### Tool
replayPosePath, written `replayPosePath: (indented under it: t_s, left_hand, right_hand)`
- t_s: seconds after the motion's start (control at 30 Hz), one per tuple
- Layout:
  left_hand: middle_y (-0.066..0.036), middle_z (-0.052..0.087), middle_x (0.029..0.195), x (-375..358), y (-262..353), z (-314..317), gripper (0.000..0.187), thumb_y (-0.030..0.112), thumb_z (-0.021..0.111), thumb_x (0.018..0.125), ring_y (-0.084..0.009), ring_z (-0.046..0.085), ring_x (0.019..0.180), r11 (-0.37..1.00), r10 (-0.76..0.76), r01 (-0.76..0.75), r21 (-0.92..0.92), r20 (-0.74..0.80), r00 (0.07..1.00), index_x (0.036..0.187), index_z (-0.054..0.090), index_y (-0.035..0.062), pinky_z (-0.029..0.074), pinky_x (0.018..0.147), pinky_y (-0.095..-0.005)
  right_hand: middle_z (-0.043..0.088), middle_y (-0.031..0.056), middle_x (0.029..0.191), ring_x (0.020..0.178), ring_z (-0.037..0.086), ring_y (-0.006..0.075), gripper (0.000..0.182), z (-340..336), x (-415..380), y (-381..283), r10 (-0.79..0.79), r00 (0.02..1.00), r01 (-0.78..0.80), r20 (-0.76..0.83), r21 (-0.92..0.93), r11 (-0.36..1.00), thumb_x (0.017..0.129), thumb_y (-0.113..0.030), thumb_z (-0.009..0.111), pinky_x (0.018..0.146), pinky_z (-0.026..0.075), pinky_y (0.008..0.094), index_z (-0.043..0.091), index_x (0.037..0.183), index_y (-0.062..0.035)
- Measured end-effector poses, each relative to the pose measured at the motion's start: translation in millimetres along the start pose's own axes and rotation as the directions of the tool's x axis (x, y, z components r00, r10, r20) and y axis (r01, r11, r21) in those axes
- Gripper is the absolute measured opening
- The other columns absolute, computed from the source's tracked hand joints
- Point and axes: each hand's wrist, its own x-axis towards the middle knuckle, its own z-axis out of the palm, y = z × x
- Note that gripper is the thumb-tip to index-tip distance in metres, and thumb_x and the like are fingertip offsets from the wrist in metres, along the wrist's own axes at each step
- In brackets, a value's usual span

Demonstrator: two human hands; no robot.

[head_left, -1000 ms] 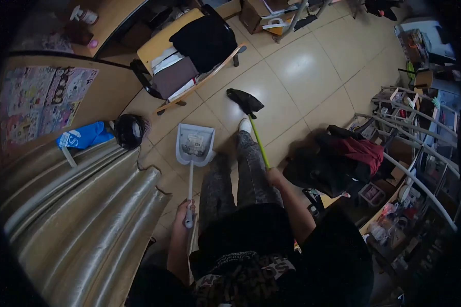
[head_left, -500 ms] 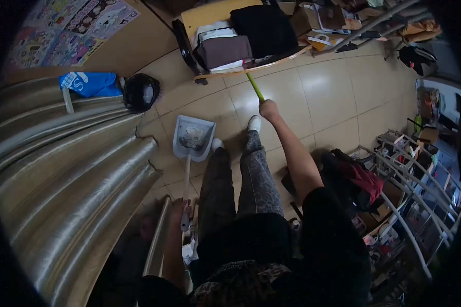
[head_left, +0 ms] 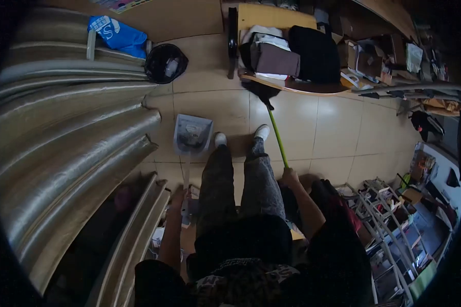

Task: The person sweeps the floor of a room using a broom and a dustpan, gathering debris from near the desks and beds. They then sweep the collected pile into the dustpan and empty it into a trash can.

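My right hand [head_left: 290, 177] is closed round the green stick of a broom [head_left: 278, 135]. The broom's dark head lies on the floor at the front edge of a wooden chair [head_left: 312, 89], partly under it. Down at my left side, my left hand [head_left: 178, 198] grips the long pale handle of a dustpan [head_left: 193, 134]. The grey pan rests on the tiles just left of my feet, with dark dust and debris inside it. Folded clothes [head_left: 276, 59], dark and white, lie on the chair seat.
Long shiny rolls of sheeting [head_left: 77, 148] line the left side. A black bin [head_left: 165, 64] and a blue bag [head_left: 119, 37] stand beyond them. Cardboard boxes [head_left: 369, 61] crowd the back right. Metal racks [head_left: 389, 220] with mixed items stand at right.
My right hand has drawn the broom back toward my body, so its head now shows at the chair's edge. The view has shifted. My left hand still holds the dustpan.
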Motion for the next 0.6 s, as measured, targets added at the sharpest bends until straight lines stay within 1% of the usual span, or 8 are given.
replayPosePath:
  t_s: [0.03, 0.1, 0.17, 0.3, 0.37, 0.43, 0.5, 0.6]
  left_hand:
    - [0.001, 0.042, 0.056, -4, -1, 1, 0.013, 0.018, 0.043, 0.081, -0.0083, 0.039, 0.044, 0.999, 0.027, -0.027, -0.022, -0.008, 1.0, 0.08, 0.045, 0.0053, 0.034, 0.04, -0.0201]
    - [0.001, 0.042, 0.055, -10, -5, -3, 0.013, 0.019, 0.043, 0.082, -0.0082, 0.038, 0.042, 0.996, 0.061, -0.062, -0.059, -0.023, 0.998, 0.078, 0.045, 0.006, 0.033, 0.039, -0.0202]
    - [0.0, 0.043, 0.058, -16, -12, -11, 0.016, 0.023, 0.043, 0.08, -0.0103, 0.043, 0.049, 0.981, 0.098, -0.088, -0.174, 0.047, 0.994, 0.082, 0.047, 0.0071, 0.035, 0.046, -0.0207]
    - [0.003, 0.041, 0.054, -31, -22, -27, 0.017, 0.02, 0.041, 0.082, -0.0072, 0.037, 0.039, 0.961, 0.054, -0.023, -0.274, 0.105, 0.993, 0.071, 0.045, 0.0081, 0.031, 0.038, -0.0199]
    - [0.002, 0.041, 0.053, -58, -23, -17, 0.018, 0.021, 0.04, 0.083, -0.0074, 0.036, 0.039, 0.941, 0.085, -0.024, -0.339, 0.167, 0.982, 0.071, 0.045, 0.008, 0.031, 0.038, -0.0203]
    - [0.001, 0.043, 0.055, -44, -56, -53, 0.017, 0.023, 0.041, 0.082, -0.008, 0.039, 0.041, 0.915, 0.105, -0.065, -0.398, 0.081, 0.991, 0.074, 0.045, 0.0089, 0.033, 0.038, -0.0198]
    - [0.0, 0.045, 0.057, -41, -69, -75, 0.016, 0.025, 0.042, 0.081, -0.0087, 0.042, 0.044, 0.885, 0.124, -0.116, -0.45, -0.014, 0.992, 0.077, 0.046, 0.0098, 0.035, 0.038, -0.0192]
    - [0.001, 0.041, 0.052, -61, -60, -74, 0.016, 0.022, 0.04, 0.084, -0.0081, 0.036, 0.038, 0.946, 0.048, -0.068, -0.317, -0.069, 0.996, 0.076, 0.044, 0.0085, 0.031, 0.034, -0.0202]
  right_hand:
    - [0.054, 0.0152, 0.076, 0.066, 0.055, 0.028, 0.019, 20, -25, 10, 0.07, 0.992, -0.052, -0.103, 0.173, 0.984, 0.076, -0.015, 0.039, 0.058, 0.045, 0.0389, 0.05, 0.083, -0.0021]
    - [0.055, 0.016, 0.078, 0.071, 0.055, 0.0283, 0.02, -2, -71, 8, -0.111, 0.994, 0.111, 0.008, -0.139, 0.984, 0.075, -0.015, 0.04, 0.059, 0.045, 0.0389, 0.05, 0.084, -0.0004]
    - [0.055, 0.0173, 0.076, 0.072, 0.055, 0.0291, 0.019, -17, -91, 7, 0.049, 0.992, -0.037, 0.119, -0.1, 0.994, 0.074, -0.014, 0.04, 0.059, 0.045, 0.0395, 0.05, 0.083, 0.0003]
    - [0.055, 0.0193, 0.076, 0.072, 0.055, 0.0318, 0.02, -68, -120, -17, -0.008, 0.996, 0.01, 0.084, -0.022, 1.0, 0.074, -0.014, 0.041, 0.06, 0.045, 0.0393, 0.049, 0.084, 0.002]
    - [0.055, 0.0217, 0.077, 0.071, 0.055, 0.034, 0.022, -93, -106, -43, 0.173, 0.982, -0.18, 0.08, 0.095, 0.979, 0.075, -0.016, 0.041, 0.06, 0.045, 0.04, 0.048, 0.087, 0.0018]
    - [0.055, 0.0214, 0.08, 0.072, 0.054, 0.0357, 0.024, -95, -66, -64, -0.099, 0.994, 0.101, 0.049, -0.032, 0.994, 0.076, -0.02, 0.041, 0.061, 0.045, 0.0414, 0.05, 0.086, 0.0002]
    - [0.056, 0.018, 0.08, 0.072, 0.055, 0.035, 0.025, -148, -30, -140, 0.001, 0.991, 0.0, 0.131, -0.007, 1.0, 0.074, -0.023, 0.043, 0.06, 0.045, 0.0423, 0.052, 0.083, -0.0015]
    - [0.057, 0.0157, 0.084, 0.076, 0.056, 0.0312, 0.024, -136, 57, -197, -0.075, 0.991, 0.082, 0.115, -0.058, 0.995, 0.075, -0.022, 0.041, 0.064, 0.045, 0.0407, 0.055, 0.081, -0.0039]
